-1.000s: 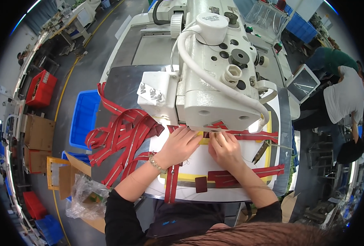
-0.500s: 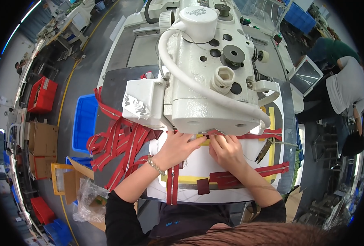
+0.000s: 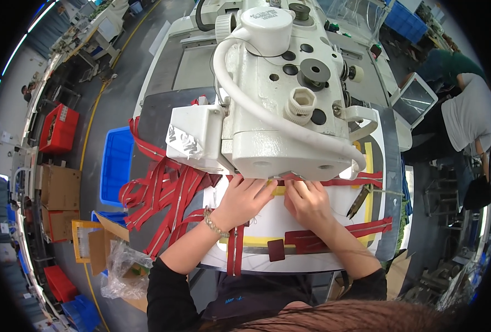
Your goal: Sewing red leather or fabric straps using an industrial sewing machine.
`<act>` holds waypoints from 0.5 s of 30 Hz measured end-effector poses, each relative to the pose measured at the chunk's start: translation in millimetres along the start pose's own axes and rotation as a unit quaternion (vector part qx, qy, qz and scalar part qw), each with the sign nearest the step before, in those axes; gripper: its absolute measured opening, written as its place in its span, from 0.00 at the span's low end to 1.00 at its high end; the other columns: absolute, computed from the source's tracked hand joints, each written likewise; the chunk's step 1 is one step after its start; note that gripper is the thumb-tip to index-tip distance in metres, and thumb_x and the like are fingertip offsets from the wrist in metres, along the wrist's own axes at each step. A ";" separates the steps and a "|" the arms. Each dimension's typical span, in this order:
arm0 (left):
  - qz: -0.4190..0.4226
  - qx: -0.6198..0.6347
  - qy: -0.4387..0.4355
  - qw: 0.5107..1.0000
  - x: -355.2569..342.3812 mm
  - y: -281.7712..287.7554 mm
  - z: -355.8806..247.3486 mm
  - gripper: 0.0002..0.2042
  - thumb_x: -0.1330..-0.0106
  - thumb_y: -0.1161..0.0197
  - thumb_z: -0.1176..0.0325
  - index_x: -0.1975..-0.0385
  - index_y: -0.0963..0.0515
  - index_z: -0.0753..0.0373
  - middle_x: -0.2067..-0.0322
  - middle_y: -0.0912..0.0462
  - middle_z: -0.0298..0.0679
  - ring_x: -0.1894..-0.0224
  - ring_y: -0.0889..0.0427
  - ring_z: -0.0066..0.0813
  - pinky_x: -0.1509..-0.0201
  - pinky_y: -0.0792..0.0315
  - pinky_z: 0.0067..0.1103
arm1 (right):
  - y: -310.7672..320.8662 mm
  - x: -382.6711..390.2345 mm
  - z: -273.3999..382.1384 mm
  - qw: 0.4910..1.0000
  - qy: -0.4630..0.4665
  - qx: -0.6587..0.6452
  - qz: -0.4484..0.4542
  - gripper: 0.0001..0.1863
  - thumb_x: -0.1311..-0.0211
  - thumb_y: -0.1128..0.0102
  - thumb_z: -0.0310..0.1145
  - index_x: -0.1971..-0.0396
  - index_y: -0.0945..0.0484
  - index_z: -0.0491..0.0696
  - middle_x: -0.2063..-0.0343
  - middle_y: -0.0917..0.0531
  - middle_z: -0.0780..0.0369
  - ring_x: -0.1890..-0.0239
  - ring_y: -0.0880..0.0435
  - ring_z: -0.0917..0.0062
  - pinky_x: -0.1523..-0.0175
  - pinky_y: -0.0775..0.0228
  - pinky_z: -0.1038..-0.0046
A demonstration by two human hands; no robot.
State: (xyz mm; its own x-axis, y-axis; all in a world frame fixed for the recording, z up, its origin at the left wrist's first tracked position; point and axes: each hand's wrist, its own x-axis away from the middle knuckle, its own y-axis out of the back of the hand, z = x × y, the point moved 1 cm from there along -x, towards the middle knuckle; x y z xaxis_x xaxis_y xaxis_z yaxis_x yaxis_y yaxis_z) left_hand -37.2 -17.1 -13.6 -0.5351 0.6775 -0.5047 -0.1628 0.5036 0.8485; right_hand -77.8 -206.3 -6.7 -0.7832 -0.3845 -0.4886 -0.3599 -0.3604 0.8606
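1. Change: over the last half second the right hand (image 3: 309,205) unbent its curled fingers a little, pointing them forward; the left hand (image 3: 240,202) barely shifted. Judged meaning: fine positioning of the strip, not a release.
2. Left hand: palm down, fingers fairly straight, tips near the front edge of a glossy white metal machine head (image 3: 278,149). Grip could not be told.
3. Right hand: fingers partly bent, tips close together at the same edge. Whether they pinched anything could not be told.
4. Work thing: a dark-red fabric zipper strip (image 3: 356,179) ran out rightward from beyond the right hand's fingers; its part nearer the head was hidden.
5. Surface: a white sheet (image 3: 273,221) with yellow edging lay beneath both hands. Nearer the body than the hands lay a small dark-red square patch (image 3: 276,250). A tangled pile of red zipper strips (image 3: 168,188) sat left of the left hand; a dark, slim metal tool (image 3: 359,202) lay right of the right hand.
6. Room: a blue plastic bin (image 3: 106,171) stood well left of the left hand; a co-worker in a pale grey shirt (image 3: 469,108) bent over, far right of the right hand.
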 end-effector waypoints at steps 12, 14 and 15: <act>0.009 0.046 -0.006 0.999 -3.9 -2.2 1.8 0.18 0.49 0.31 0.66 0.58 0.21 0.63 0.59 0.20 0.38 0.56 0.21 0.33 0.49 0.30 0.27 | -2.5 0.7 -1.7 1.000 0.009 -0.002 -0.012 0.18 0.58 0.36 0.28 0.63 0.22 0.38 0.66 0.23 0.57 0.60 0.19 0.64 0.57 0.28 0.70; 0.023 0.061 0.014 0.998 -3.8 -2.1 1.9 0.19 0.48 0.32 0.66 0.56 0.22 0.63 0.59 0.19 0.38 0.56 0.21 0.34 0.49 0.29 0.27 | -3.2 1.6 -2.0 1.000 0.010 0.004 -0.009 0.19 0.57 0.36 0.28 0.62 0.22 0.38 0.67 0.23 0.57 0.60 0.19 0.64 0.57 0.28 0.70; 0.023 0.060 0.013 0.998 -4.0 -0.8 1.1 0.19 0.48 0.32 0.66 0.56 0.22 0.63 0.59 0.19 0.38 0.56 0.21 0.34 0.49 0.29 0.27 | -2.7 1.5 -1.9 1.000 0.010 0.004 -0.009 0.19 0.57 0.36 0.28 0.62 0.22 0.38 0.67 0.23 0.57 0.60 0.19 0.64 0.57 0.28 0.70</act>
State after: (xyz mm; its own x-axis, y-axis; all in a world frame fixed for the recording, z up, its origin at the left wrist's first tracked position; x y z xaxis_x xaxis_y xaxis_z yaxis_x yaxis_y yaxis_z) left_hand -34.1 -19.6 -12.4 -0.5621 0.6875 -0.4598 -0.0380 0.5339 0.8447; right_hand -77.1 -207.5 -10.1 -0.7657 -0.3950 -0.5076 -0.3791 -0.3605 0.8523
